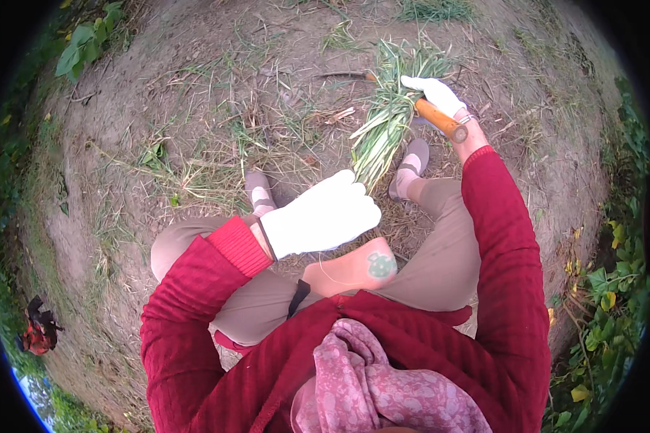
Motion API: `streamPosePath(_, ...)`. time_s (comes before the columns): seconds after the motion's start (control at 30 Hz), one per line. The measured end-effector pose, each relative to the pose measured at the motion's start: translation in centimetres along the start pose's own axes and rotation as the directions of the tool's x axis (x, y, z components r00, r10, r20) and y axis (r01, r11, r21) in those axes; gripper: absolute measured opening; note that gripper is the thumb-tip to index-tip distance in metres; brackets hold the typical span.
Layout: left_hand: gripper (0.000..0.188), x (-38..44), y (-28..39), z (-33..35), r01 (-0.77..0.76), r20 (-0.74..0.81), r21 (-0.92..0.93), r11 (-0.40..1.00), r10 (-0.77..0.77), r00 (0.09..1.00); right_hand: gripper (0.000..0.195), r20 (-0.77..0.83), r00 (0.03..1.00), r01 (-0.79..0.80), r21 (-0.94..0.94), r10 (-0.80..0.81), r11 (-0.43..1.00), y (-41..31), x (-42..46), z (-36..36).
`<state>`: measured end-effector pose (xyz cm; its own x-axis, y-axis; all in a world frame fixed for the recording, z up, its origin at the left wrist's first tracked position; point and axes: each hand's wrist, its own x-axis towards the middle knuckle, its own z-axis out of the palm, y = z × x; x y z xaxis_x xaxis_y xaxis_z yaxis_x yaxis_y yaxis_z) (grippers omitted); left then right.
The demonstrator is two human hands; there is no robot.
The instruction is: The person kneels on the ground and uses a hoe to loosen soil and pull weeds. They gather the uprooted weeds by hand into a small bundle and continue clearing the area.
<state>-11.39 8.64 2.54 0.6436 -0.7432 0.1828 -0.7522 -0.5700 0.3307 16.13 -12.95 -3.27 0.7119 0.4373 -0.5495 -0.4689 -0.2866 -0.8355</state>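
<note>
My left hand [322, 216], in a white glove, has its fingers curled just below the pale stem ends of a bundle of long green grass-like plants [382, 135]. Its palm is hidden, and a thin pale strand [325, 273] hangs beneath it. My right hand [436, 97], also gloved in white, is against the upper right side of the bundle. It grips both the bundle and a sickle's wooden handle [439, 119]. The dark curved sickle blade [344, 73] shows to the left of the bundle, whose leaves cover the middle of the tool.
Loose cut grass [211, 178] lies over the bare soil. My shoes [414, 154] stand on either side of the bundle's lower end. Between my legs is a pinkish flat object with a green print [352, 270]. Leafy plants [606, 325] border both sides; a red-and-black item [39, 330] lies far left.
</note>
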Motion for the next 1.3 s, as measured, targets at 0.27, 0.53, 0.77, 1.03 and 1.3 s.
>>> streamPosePath(0.27,0.038,0.4,-1.5,-3.7,0.176,-0.154,-0.017,0.984,-0.176,0.972,0.031,-0.103,0.993,-0.05,0.135,0.064,0.99,-0.7,-4.1,-0.1)
streamPosePath(0.53,0.027,2.3,-2.8,-3.4,0.275,-0.131,0.183,0.944,-0.254,0.958,0.029,-0.053,0.997,-0.044,0.222,0.057,0.974,-1.8,-3.2,2.2)
streamPosePath(0.77,0.012,2.7,0.5,0.0,0.027,-0.137,-0.076,0.997,-0.038,0.99,0.021,-0.052,0.995,-0.066,0.297,0.085,0.953,-1.4,-1.2,-0.6)
streamPosePath(1.03,0.014,-4.8,4.5,1.1,0.117,0.132,-0.241,0.963,-0.087,0.987,0.029,-0.104,0.977,-0.154,0.274,0.188,0.949,0.9,-1.7,-6.1)
streamPosePath(1.3,0.016,-7.2,3.0,1.8,0.318,0.582,-0.258,0.912,-0.117,0.805,0.024,-0.015,0.986,-0.159,0.169,0.163,0.973,0.7,-2.0,-5.3)
